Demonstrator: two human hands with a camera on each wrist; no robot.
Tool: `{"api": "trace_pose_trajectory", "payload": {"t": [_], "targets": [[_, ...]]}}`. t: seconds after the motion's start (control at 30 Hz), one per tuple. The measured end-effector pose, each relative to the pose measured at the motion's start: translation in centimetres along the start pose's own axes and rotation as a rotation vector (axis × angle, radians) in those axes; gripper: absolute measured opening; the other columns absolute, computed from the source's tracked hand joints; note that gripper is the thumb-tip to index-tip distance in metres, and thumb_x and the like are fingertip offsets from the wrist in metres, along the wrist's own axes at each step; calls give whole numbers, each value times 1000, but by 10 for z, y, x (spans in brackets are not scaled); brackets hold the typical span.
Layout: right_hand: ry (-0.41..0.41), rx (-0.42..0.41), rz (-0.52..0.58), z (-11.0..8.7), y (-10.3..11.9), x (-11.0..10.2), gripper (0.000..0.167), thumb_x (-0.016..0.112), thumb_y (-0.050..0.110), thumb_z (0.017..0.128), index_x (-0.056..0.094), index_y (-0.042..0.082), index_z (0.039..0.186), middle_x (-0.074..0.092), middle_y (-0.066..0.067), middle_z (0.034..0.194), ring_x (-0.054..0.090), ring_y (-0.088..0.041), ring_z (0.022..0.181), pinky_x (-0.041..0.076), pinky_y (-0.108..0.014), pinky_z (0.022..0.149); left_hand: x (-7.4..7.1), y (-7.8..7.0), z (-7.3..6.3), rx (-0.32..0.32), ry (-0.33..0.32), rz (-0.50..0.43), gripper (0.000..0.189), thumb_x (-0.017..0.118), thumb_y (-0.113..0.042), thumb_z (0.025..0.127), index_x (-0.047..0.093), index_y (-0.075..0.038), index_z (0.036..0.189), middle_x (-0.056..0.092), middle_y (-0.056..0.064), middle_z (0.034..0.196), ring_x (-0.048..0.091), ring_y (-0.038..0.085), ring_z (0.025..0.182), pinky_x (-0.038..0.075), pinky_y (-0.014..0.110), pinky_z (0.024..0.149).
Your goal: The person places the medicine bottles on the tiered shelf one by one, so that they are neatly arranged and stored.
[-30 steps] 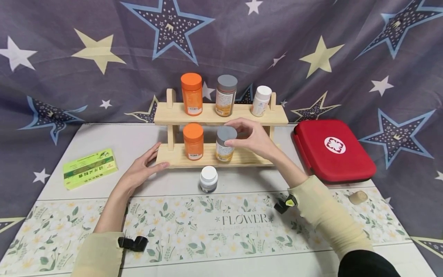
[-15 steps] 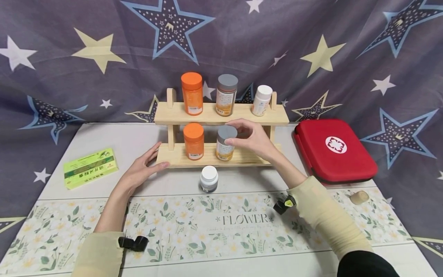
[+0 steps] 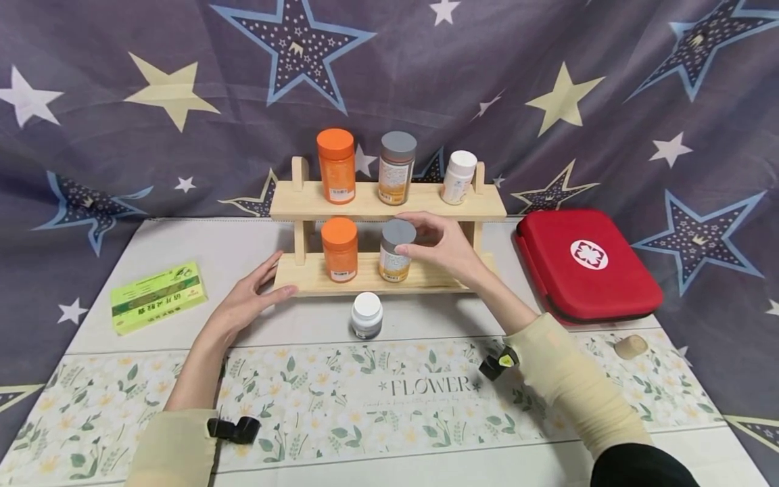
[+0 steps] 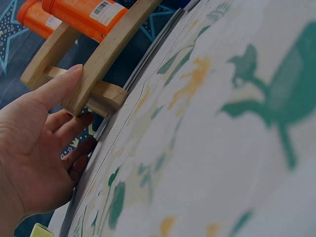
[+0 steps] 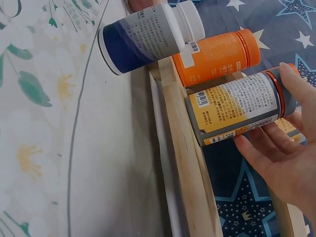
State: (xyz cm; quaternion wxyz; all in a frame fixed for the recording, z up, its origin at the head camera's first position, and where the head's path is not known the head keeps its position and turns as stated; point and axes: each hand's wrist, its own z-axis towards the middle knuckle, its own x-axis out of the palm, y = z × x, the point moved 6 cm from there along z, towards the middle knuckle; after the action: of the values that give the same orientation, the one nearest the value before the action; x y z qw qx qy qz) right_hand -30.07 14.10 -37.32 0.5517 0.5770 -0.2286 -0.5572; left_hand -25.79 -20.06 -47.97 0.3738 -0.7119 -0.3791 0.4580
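My right hand [image 3: 447, 247] grips a grey-capped bottle [image 3: 397, 260] with a yellow and white label, thumb and fingers around its upper part. The bottle stands upright on the lower board of a two-tier wooden shelf [image 3: 304, 274]. In the right wrist view, the thumb lies on the grey cap and the fingers [image 5: 256, 153] reach around the far side. At the shelf's left end, my left hand [image 3: 246, 301] holds the lower board, its thumb [image 4: 61, 86] on top and its fingers below. An orange bottle [image 3: 341, 250] stands left of the grey-capped one.
On the upper board are another orange bottle [image 3: 337, 166], a second grey-capped bottle [image 3: 395, 176] and a white bottle [image 3: 458, 179]. A white-capped jar [image 3: 367, 314] stands before the shelf. A green box [image 3: 159, 297] lies left; a red case [image 3: 584, 270] and a cork-like stub [image 3: 631, 347] lie right.
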Motion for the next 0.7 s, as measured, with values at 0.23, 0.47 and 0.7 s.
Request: {"api": "trace_pose_trajectory", "payload": {"t": [0.23,0.47,0.7], "targets": [[-21,3,-14,-6,-1,-1,56,83,14,88,65,19,141,69,-6,135,68,-16,109,55,-43,103,0,2,0,-8,0,-5,103,75,-53,91,5,-41,165,15,9,175,9,40,162,19,65,127],[-83,-13,89,-19,-3,-5,57,81,7,87,63,14,140,69,-14,129,68,-18,114,55,-42,105,0,0,0,4,3,-11,103,74,-52,92,5,-37,166,15,11,174,10,40,162,22,65,126],[-199,-12,153,-34,-5,-10,47,80,5,86,63,2,130,69,-14,119,70,-18,107,59,-35,97,-1,0,0,8,1,-5,104,74,-52,92,5,-34,167,16,12,174,10,41,162,20,66,126]]}}
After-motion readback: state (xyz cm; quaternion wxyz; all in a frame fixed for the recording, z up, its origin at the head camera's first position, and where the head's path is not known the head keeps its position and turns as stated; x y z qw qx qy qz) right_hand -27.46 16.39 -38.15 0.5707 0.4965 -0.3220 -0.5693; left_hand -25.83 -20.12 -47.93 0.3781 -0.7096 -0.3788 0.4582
